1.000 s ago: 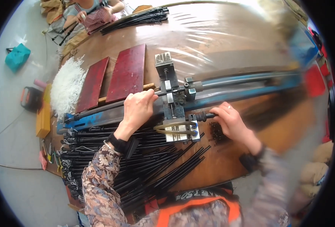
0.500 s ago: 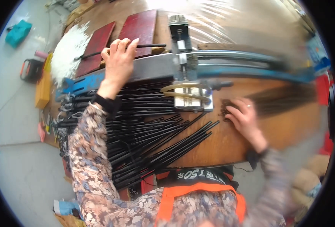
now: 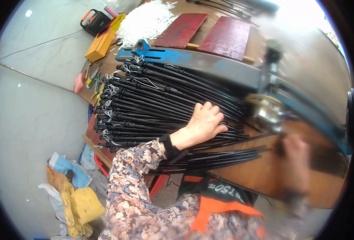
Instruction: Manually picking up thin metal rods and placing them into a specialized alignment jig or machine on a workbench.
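Observation:
My left hand is over the right part of a pile of thin black rods. Its fingers are curled closed, seemingly round a black rod whose end shows below the wrist; the fingers hide the grip. Many rods carry white string loops at their left ends. To the right, my right hand is smeared by motion, so its fingers cannot be read. It is by the end of a dark bundle on the wooden table. A metal clamp device with a yellowish ring stands between the hands.
A blue and grey metal beam runs behind the rods. Beyond it lie two dark red boards and a heap of small white pieces. Hand tools and a yellow box are at the left edge.
My left hand has come from above the beam, where it held a black rod, down to the pile. My right hand is now blurred. The whole view has turned and shifted left.

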{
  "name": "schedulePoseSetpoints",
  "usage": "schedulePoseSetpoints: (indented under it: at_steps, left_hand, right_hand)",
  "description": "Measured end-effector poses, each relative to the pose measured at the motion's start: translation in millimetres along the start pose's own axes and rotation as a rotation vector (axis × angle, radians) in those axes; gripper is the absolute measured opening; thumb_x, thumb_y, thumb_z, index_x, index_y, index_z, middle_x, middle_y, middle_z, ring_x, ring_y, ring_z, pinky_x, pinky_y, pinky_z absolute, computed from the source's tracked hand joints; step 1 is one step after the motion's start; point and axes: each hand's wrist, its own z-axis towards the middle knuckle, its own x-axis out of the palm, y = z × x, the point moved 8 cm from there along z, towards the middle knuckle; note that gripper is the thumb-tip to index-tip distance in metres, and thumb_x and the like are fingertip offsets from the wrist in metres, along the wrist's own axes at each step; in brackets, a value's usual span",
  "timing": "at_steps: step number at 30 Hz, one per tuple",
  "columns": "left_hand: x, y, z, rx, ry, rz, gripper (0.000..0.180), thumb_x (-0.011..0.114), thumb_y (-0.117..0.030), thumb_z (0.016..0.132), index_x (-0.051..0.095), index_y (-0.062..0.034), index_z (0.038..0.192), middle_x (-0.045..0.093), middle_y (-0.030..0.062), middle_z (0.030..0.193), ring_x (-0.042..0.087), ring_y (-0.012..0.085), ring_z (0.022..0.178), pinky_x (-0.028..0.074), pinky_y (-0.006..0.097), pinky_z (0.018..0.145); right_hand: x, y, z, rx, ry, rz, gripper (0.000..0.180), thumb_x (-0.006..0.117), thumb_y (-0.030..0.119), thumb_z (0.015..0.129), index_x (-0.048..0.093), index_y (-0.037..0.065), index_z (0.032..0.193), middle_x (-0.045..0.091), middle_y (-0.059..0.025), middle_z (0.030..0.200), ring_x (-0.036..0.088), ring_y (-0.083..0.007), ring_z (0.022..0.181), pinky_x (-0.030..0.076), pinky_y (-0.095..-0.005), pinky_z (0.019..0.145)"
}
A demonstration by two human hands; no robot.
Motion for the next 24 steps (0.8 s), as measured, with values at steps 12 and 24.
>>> schedulePoseSetpoints:
  at_steps: [12, 24]
  left_hand:
    - [-13.1, -12.6, 0.5, 0.145, -0.024, 0.040, 0.039, 0.078, -0.040, 0.080, 0.063, -0.0162, 0.108, 0.059, 0.0017, 0.098, 0.055, 0.0217, 0.101, 0.038, 0.042, 0.085]
    - [-24.5, 25.3, -26.5, 0.062, 0.105, 0.183, 0.038, 0.081, -0.037, 0.079, 0.061, -0.0087, 0.095, 0.054, 0.0058, 0.097, 0.052, 0.0253, 0.090, 0.044, 0.038, 0.077]
  right_hand:
    - [-16.4, 11.3, 4.7, 0.096, 0.093, 0.152, 0.011, 0.068, 0.007, 0.090, 0.064, -0.002, 0.084, 0.059, -0.0036, 0.066, 0.053, -0.0091, 0.062, 0.042, -0.0276, 0.056]
    - [1.4, -26.5, 6.3, 0.257, 0.298, 0.288, 0.015, 0.070, 0.010, 0.091, 0.064, -0.002, 0.085, 0.061, -0.0043, 0.066, 0.055, -0.0095, 0.062, 0.045, -0.0270, 0.057]
